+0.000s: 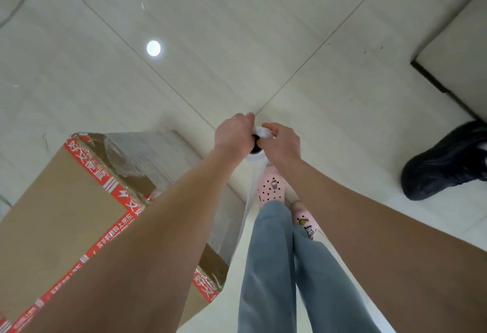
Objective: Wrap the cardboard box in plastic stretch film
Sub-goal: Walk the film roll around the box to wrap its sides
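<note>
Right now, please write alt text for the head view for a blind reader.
The left hand and right hand grip the top of an upright stretch film roll; its film runs to a partly wrapped cardboard box at left. Pink clogs stand on the floor.

Light was even and fairly bright, falling from overhead: a lamp showed as a round white glare spot (153,48) on the glossy cream tiled floor (263,29), where shadows were faint and soft-edged. The wide lens bowed the tile joints towards the edges and swelled the bare forearms (147,240) at the bottom edge. The left hand (233,132) and right hand (283,142), gripping the white roll of clear plastic film (255,158), looked slightly soft, and the black shoe (445,161) at the right edge held little detail
</note>
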Demonstrator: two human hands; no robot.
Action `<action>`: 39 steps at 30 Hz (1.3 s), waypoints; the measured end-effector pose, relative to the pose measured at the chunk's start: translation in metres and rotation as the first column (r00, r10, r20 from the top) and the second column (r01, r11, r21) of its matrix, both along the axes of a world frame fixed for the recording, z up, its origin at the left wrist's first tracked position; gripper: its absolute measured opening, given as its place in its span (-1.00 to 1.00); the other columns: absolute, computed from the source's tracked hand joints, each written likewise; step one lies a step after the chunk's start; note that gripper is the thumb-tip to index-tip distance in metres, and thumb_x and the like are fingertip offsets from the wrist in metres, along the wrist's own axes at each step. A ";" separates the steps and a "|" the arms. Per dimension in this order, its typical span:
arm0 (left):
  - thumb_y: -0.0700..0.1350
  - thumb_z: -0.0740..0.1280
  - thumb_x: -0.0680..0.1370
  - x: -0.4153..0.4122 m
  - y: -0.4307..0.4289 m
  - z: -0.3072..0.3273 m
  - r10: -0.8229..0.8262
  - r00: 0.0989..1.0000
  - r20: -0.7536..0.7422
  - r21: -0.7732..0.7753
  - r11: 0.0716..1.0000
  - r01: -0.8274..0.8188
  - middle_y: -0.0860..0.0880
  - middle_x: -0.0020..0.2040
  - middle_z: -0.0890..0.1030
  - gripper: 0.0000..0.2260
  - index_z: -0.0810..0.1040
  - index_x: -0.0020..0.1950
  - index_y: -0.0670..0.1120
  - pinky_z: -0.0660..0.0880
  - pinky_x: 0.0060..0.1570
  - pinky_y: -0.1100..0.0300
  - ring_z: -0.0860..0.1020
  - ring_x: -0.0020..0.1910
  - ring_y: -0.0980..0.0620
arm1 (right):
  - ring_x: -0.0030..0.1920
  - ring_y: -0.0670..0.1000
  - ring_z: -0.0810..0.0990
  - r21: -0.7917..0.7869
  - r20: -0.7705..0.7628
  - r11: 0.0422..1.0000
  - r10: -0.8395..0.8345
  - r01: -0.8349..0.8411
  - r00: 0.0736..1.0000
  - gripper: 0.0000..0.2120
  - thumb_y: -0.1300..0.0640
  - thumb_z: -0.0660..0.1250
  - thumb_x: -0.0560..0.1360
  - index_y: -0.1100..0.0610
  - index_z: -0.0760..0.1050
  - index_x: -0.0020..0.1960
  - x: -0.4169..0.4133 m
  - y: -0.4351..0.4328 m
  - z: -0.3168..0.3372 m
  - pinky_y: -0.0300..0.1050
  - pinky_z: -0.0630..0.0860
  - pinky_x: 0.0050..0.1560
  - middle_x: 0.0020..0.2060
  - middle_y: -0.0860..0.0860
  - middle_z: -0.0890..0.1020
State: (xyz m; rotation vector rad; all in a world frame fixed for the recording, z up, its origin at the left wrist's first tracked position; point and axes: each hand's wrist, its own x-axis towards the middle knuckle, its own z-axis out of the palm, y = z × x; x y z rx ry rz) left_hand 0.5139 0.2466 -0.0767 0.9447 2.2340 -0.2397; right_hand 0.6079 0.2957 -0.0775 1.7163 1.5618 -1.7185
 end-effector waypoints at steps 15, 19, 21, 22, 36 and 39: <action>-0.07 0.35 0.48 -0.068 -0.027 -0.009 0.799 0.538 0.268 0.033 0.550 -0.834 -0.12 -0.23 0.60 -0.79 0.39 -0.25 -0.13 0.64 -0.25 0.05 0.64 -0.36 -0.07 | 0.02 -0.06 0.49 0.038 -0.092 0.999 0.034 -0.031 0.995 -0.63 0.17 0.32 0.47 0.01 0.47 0.26 -0.082 0.000 -0.004 -0.23 0.38 -0.04 0.15 -0.04 0.55; -0.06 0.35 0.46 -0.082 -0.021 -0.007 0.387 0.915 0.117 0.046 0.918 -0.394 -0.05 -0.07 0.54 -0.68 0.42 0.16 -0.12 0.46 -0.21 0.13 0.53 -0.08 -0.06 | 0.04 -0.04 0.51 0.039 -0.070 0.996 0.085 -0.082 0.994 -0.61 0.21 0.31 0.46 -0.01 0.48 0.27 -0.087 0.001 -0.005 -0.23 0.40 -0.03 0.17 -0.02 0.54; -0.09 0.32 0.48 -0.085 -0.011 -0.007 0.165 0.984 0.061 0.054 0.984 -0.169 -0.06 0.05 0.56 -0.58 0.39 0.34 -0.04 0.43 -0.11 0.12 0.53 0.07 -0.07 | 0.05 -0.02 0.53 0.034 -0.061 0.992 0.119 -0.118 0.991 -0.59 0.21 0.30 0.46 -0.03 0.48 0.28 -0.086 0.000 -0.006 -0.21 0.43 -0.01 0.18 -0.05 0.55; -0.10 0.30 0.49 -0.086 -0.006 -0.005 0.094 0.995 0.029 0.044 0.994 -0.095 -0.07 0.03 0.56 -0.61 0.43 0.32 -0.02 0.43 -0.11 0.12 0.54 0.08 -0.08 | 0.05 -0.02 0.54 0.037 -0.057 0.991 0.131 -0.129 0.990 -0.59 0.21 0.29 0.45 -0.04 0.49 0.28 -0.085 0.001 -0.006 -0.20 0.44 -0.01 0.17 -0.06 0.56; -0.09 0.34 0.43 -0.131 -0.024 -0.007 0.715 0.690 0.117 0.083 0.685 -0.724 -0.11 -0.18 0.58 -0.83 0.42 -0.23 -0.15 0.61 -0.19 -0.01 0.63 -0.25 -0.17 | -0.12 -0.03 0.52 -0.010 -0.069 0.994 0.104 -0.105 0.992 -0.58 0.15 0.32 0.45 -0.03 0.41 0.30 -0.141 -0.001 -0.001 -0.31 0.31 -0.39 -0.01 -0.07 0.52; -0.10 0.34 0.48 -0.140 -0.033 -0.003 0.844 0.501 0.192 0.080 0.495 -0.865 -0.07 -0.26 0.53 -0.75 0.33 -0.29 -0.13 0.61 -0.28 0.05 0.61 -0.42 -0.12 | -0.06 -0.01 0.52 0.014 -0.083 0.986 0.168 -0.168 0.982 -0.57 0.13 0.31 0.47 -0.03 0.40 0.33 -0.161 -0.006 -0.003 -0.29 0.35 -0.30 0.12 -0.02 0.56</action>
